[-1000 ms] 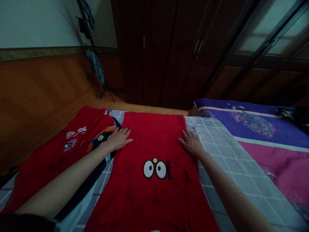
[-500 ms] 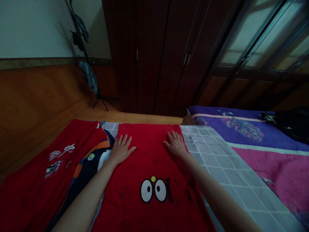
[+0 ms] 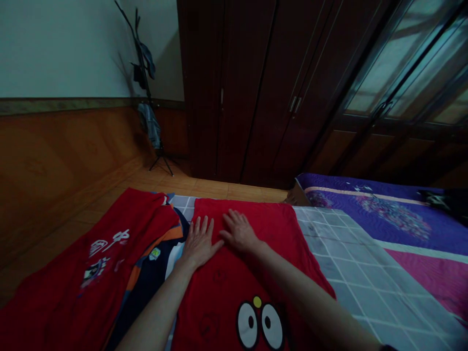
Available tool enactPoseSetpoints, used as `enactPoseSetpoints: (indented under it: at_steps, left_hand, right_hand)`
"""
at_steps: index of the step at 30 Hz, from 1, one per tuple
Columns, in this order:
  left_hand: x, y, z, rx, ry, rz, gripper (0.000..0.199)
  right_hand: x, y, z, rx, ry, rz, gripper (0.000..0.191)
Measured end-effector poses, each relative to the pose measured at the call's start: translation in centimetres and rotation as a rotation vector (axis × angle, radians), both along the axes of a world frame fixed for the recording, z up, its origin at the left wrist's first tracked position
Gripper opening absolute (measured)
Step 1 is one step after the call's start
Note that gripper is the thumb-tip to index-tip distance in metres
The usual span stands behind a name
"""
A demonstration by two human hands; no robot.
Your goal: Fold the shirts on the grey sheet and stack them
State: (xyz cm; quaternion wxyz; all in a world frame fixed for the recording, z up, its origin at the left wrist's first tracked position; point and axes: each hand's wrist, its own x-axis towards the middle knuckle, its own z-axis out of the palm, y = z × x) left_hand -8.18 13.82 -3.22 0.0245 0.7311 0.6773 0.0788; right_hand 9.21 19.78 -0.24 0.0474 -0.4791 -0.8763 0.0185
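Left hand (image 3: 200, 246) and right hand (image 3: 240, 235) flat-out open on the red top (image 3: 272, 231), gripping nothing. Other clothes (image 3: 126, 263) crowd its left edge.

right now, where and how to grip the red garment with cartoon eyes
Likely the far right corner of the red garment, pinched from the right: it lies flat on the checked sheet, and the left hand and right hand rest farther left.

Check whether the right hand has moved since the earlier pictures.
Yes. Judged against the dark wardrobe, the right hand has moved to the left, from the right edge of the red garment inward, close to the left hand.
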Motion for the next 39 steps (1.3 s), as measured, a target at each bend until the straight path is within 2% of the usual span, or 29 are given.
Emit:
enactPoseSetpoints:
  at_steps: [2,4,8,10,12,13,16,18,22,25,28,32,34,35,37,38,39]
  left_hand:
    - [-0.2,0.0,0.1,-0.006,0.002,0.009,0.074]
    - [-0.3,0.0,0.3,-0.006,-0.003,0.017,0.08]
    - [-0.3,-0.2,0.7,-0.051,-0.043,0.021,0.092]
    - [-0.1,-0.2,0.9,-0.067,-0.067,0.024,0.09]
    - [0.0,-0.1,0.9,-0.061,-0.082,0.024,0.089]
    - [0.0,0.0,0.8,-0.052,-0.086,0.024,0.088]
    - [-0.1,0.2,0.4,-0.024,-0.085,0.02,0.087]
    - [-0.2,0.2,0.3,-0.019,-0.085,0.019,0.088]
    - [-0.9,0.3,0.4,0.0,-0.069,0.053,0.083]
    - [-1.4,0.5,0.5,0.007,-0.042,0.076,0.077]
    - [-1.8,0.7,0.6,-0.001,-0.039,0.068,0.076]
    - [-2.1,0.6,0.6,-0.01,-0.035,0.06,0.075]
    - [-2.0,0.6,0.6,-0.014,-0.031,0.057,0.075]
    - [-2.0,0.5,0.6,-0.017,-0.028,0.056,0.075]
    - [-2.0,0.4,0.7,-0.023,-0.023,0.055,0.075]
    - [-2.0,0.4,0.8,-0.026,-0.019,0.055,0.075]
    - [-2.0,0.4,0.8,-0.027,-0.016,0.055,0.075]
  right_hand:
    - [-3.8,-0.6,-0.9,-0.017,0.011,0.126,0.057]
    - [-4.0,0.7,-0.9,-0.024,0.008,0.124,0.058]
    - [2.3,6.1,0.9,-0.002,-0.016,-0.122,0.062]
    - [5.0,7.3,1.4,0.025,-0.025,-0.259,0.066]
    - [5.5,6.8,1.1,0.051,-0.032,-0.313,0.068]
    - [5.0,6.2,0.6,0.057,-0.035,-0.295,0.068]
    - [2.4,4.3,-0.6,0.039,-0.049,-0.135,0.064]
    - [1.3,4.2,-0.6,0.029,-0.051,-0.098,0.06]
    - [1.9,4.7,0.1,0.06,-0.037,-0.268,0.063]
    - [3.1,2.9,-0.3,0.049,-0.045,-0.203,0.065]
    - [5.6,1.1,-0.3,0.023,-0.063,-0.146,0.062]
    - [10.1,1.0,1.1,0.041,-0.074,-0.39,0.065]
    - [10.5,0.0,1.1,0.03,-0.082,-0.423,0.067]
    - [9.9,-1.2,0.8,0.014,-0.087,-0.404,0.068]
    - [7.6,-5.2,0.0,-0.031,-0.086,-0.284,0.067]
    - [6.3,-7.8,-0.5,-0.056,-0.08,-0.188,0.067]
    - [5.0,-10.5,-0.8,-0.076,-0.046,-0.015,0.069]
